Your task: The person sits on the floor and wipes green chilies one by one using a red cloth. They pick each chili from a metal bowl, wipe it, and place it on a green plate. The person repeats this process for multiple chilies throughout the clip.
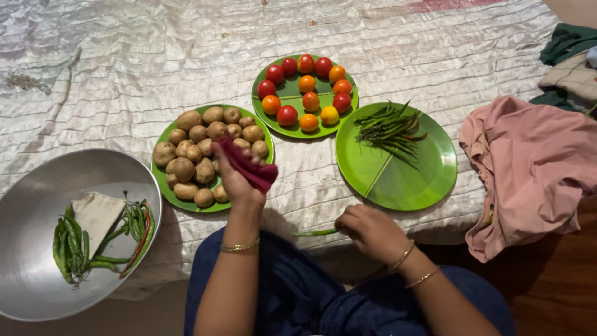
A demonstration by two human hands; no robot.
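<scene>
In the head view, the left hand [236, 180] is raised over the near edge of the potato plate [163, 186], its fingers clamped on a dark red cloth [252, 169] that is bunched into soft folds and hangs over the fingers toward the right. The right hand [370, 230] rests low near the person's lap, fingers curled shut on a single green chilli [316, 233]; the chilli is slim, smooth and bright green, and it points left out of the fist, lying nearly level.

The potato plate is green and heaped with small brown potatoes [199, 146]. Behind it, a second green plate [292, 90] holds red and orange tomatoes [310, 101] set in a ring. To the right, a third green plate [404, 174] carries a loose bunch of green chillies [388, 130] at its far side. At the left, a steel bowl [31, 249] holds more chillies and a folded pale cloth [96, 214]. A pink garment [535, 168] lies at the right.
</scene>
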